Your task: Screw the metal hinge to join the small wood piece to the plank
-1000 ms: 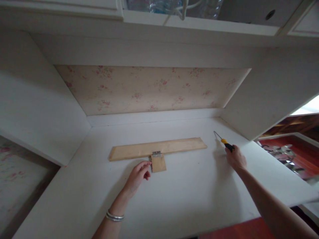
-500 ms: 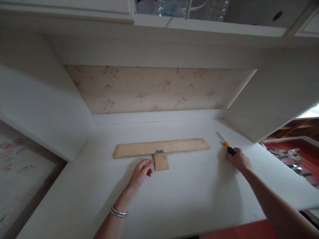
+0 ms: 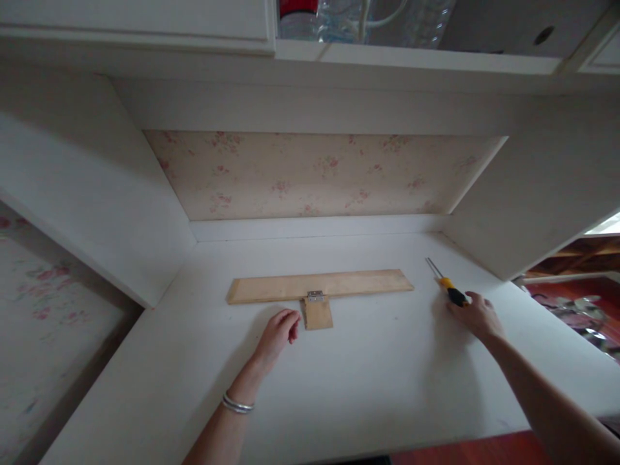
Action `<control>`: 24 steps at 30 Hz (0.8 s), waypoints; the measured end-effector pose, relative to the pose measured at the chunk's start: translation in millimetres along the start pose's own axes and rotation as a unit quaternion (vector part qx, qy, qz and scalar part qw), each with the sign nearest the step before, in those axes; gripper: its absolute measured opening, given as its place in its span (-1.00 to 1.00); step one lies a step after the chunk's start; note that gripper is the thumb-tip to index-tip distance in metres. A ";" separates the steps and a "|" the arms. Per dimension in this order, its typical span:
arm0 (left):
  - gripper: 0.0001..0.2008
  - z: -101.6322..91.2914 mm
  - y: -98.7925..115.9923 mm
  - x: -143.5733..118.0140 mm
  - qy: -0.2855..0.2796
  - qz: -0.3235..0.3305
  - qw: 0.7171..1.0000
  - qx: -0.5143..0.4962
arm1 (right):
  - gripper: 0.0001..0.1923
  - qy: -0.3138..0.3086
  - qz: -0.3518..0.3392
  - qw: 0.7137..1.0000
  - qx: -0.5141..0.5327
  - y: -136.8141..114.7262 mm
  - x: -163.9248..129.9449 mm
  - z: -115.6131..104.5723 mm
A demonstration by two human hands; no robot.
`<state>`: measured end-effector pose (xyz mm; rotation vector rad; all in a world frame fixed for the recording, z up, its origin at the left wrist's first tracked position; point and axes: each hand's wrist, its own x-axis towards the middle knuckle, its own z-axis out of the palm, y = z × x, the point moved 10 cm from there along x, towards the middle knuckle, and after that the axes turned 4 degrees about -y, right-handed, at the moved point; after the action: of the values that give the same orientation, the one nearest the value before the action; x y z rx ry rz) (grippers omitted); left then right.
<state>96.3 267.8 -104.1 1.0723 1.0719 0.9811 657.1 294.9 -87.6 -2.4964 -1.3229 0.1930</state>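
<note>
A long pale wooden plank (image 3: 271, 288) lies flat across the white desk top (image 3: 368, 374). A small wooden block (image 3: 318, 315) is joined to its near edge by a little metal hinge (image 3: 315, 296). My left hand (image 3: 278, 332), with a silver bangle on the wrist, rests on the desk just left of the block, fingers curled in and nothing seen in them. My right hand (image 3: 477, 316) lies at the right, closed over the back end of a yellow-and-black screwdriver (image 3: 448, 288). Its metal shaft points away from me, past the plank's right end.
The desk sits in a white alcove with floral wallpaper (image 3: 320, 174) at the back and white side walls (image 3: 87, 194). A shelf above holds clear plastic bottles (image 3: 358, 16). Red-brown floor (image 3: 460, 449) shows past the front edge, with clutter at the far right (image 3: 581, 316).
The view has shifted, so everything sits a little further right in the picture. Both hands keep their places relative to the plank, block and screwdriver.
</note>
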 end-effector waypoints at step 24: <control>-0.61 -43.1 102.6 28.5 0.079 0.233 0.708 0.662 | -0.66 -0.298 -0.256 0.870 0.297 -269.0 -233.5 92.1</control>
<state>50.4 323.7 -14.8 2.5698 1.7428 0.5517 290.6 263.0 -91.3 -1.5439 -1.7513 1.1198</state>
